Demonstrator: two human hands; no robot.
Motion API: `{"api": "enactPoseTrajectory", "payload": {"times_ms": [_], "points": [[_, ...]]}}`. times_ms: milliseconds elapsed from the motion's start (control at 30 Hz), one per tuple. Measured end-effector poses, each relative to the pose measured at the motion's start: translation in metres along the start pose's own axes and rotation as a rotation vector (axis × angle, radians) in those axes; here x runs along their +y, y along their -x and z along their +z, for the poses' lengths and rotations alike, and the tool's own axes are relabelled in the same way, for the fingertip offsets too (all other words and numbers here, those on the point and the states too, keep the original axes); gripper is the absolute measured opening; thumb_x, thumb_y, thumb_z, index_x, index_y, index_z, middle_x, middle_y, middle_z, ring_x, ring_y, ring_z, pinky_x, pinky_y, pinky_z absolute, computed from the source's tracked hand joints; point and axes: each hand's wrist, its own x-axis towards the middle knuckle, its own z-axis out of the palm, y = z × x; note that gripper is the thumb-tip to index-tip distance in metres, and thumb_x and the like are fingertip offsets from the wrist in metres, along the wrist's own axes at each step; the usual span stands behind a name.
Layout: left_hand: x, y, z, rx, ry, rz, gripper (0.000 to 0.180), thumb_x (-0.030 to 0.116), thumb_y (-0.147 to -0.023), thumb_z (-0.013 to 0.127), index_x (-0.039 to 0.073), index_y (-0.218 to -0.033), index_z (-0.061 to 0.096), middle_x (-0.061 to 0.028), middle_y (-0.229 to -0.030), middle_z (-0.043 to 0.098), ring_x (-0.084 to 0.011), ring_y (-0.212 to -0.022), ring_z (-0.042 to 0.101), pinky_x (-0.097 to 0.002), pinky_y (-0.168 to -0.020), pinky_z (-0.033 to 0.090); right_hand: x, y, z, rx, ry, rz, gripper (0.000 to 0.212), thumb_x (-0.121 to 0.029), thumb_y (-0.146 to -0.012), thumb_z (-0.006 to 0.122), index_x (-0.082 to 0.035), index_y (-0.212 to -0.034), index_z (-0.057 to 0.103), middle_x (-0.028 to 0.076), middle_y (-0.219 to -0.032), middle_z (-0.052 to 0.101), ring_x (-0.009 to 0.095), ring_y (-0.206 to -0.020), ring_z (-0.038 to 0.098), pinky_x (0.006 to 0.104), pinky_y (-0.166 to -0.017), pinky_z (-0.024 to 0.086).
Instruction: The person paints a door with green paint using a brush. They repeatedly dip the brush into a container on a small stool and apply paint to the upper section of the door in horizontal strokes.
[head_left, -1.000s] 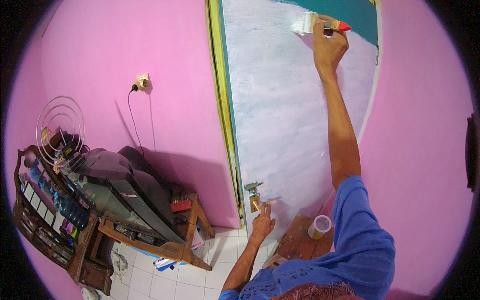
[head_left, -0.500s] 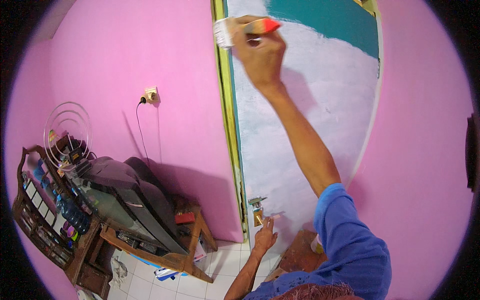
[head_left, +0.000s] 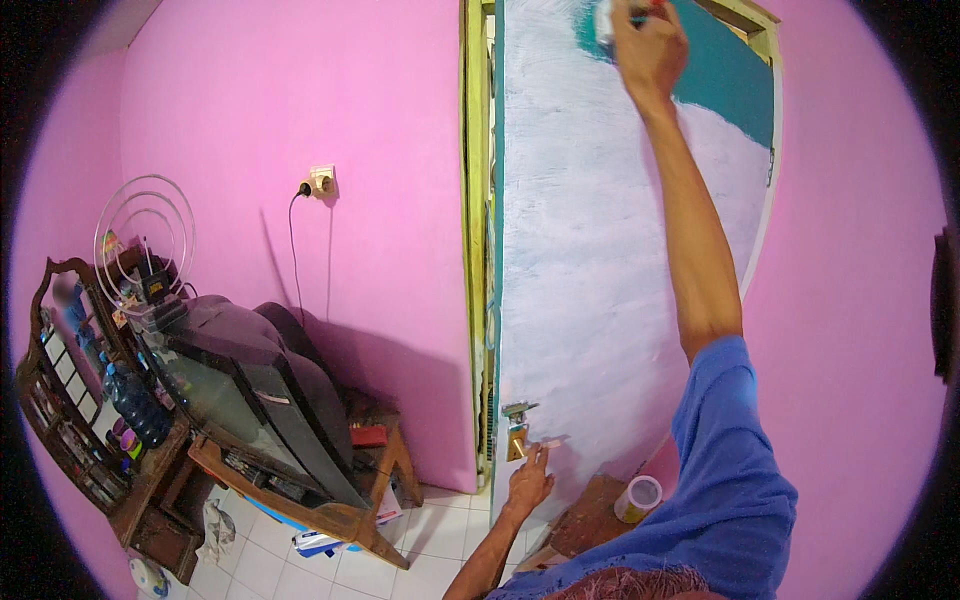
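Observation:
My right hand [head_left: 652,50] is raised to the upper part of the door and closed round a paintbrush [head_left: 604,22]. White paint coats its bristles, and some red shows on the handle; my fingers and the picture's edge hide much of it. The bristles are over the teal area at the top of the door [head_left: 600,250], which is mostly coated in streaky white. Low on the door, my left hand [head_left: 531,485] rests with fingers stretched out beside the brass-coloured lock plate [head_left: 516,443] and its handle. Whether the fingertips touch the handle I cannot tell.
A wooden stool or box [head_left: 597,510] stands at the door's foot, bearing a white paint tub [head_left: 638,498]. A yellowish door frame [head_left: 475,250] borders the pink wall [head_left: 390,120]. At left are a bulky television [head_left: 260,390] on a wooden table and a dark mirrored dresser [head_left: 75,400].
My right hand has moved the brush from the door's left edge rightward and up to the teal patch. The view has shifted; the door now stands slightly apart from its frame. My left hand stays by the lock.

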Motion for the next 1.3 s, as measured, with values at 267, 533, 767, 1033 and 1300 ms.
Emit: {"api": "enactPoseTrajectory", "payload": {"times_ms": [267, 533, 767, 1033, 1300], "points": [[-0.001, 0.0, 0.001, 0.06, -0.024, 0.026, 0.074, 0.027, -0.092, 0.071, 0.002, -0.153, 0.036, -0.0175, -0.152, 0.04, -0.0404, -0.104, 0.069, -0.0492, -0.084, 0.06, -0.091, 0.006, 0.048, -0.011, -0.323, -0.25, 0.032, -0.026, -0.097, 0.066, 0.004, -0.084, 0.068, 0.017, -0.084, 0.072, 0.035, -0.072, 0.07, 0.043, -0.065, 0.054], [0.004, 0.0, -0.004, 0.021, -0.005, 0.023, 0.074, 0.026, -0.093, 0.071, 0.003, -0.154, 0.036, -0.0178, -0.153, 0.04, -0.0411, -0.108, 0.068, -0.0487, -0.086, 0.059, 0.021, -0.032, 0.024, 0.036, -0.182, 0.043, 0.035, -0.027, -0.092, 0.067, 0.007, -0.087, 0.068, 0.021, -0.075, 0.071, 0.026, -0.068, 0.071, 0.0411, -0.065, 0.056], [0.005, 0.001, -0.005, 0.002, 0.014, -0.023, 0.075, 0.026, -0.092, 0.071, 0.004, -0.154, 0.036, -0.017, -0.156, 0.038, -0.0421, -0.11, 0.067, -0.0499, -0.088, 0.059, 0.039, -0.042, -0.011, 0.037, -0.01, 0.024, 0.035, -0.032, -0.093, 0.068, 0.003, -0.096, 0.069, 0.021, -0.088, 0.073, 0.034, -0.083, 0.073, 0.0436, -0.074, 0.055], [0.007, -0.002, -0.002, 0.01, 0.001, -0.006, 0.071, 0.027, -0.092, 0.071, 0.004, -0.152, 0.04, -0.0168, -0.156, 0.038, -0.0408, -0.112, 0.067, -0.0493, -0.089, 0.059, -0.049, -0.031, 0.066, -0.004, -0.153, -0.298, 0.045, -0.033, -0.104, 0.055, 0.007, -0.091, 0.071, 0.023, -0.099, 0.072, 0.041, -0.079, 0.07, 0.0479, -0.072, 0.055], [-0.001, 0.002, -0.002, 0.026, -0.002, -0.029, 0.072, 0.026, -0.092, 0.072, 0.005, -0.153, 0.04, -0.0162, -0.155, 0.04, -0.0402, -0.113, 0.067, -0.0481, -0.089, 0.06, -0.053, -0.042, 0.046, -0.16, -0.5, 0.231, 0.038, -0.029, -0.1, 0.059, 0.005, -0.084, 0.068, 0.016, -0.07, 0.07, 0.031, -0.071, 0.072, 0.0429, -0.059, 0.056]]}}
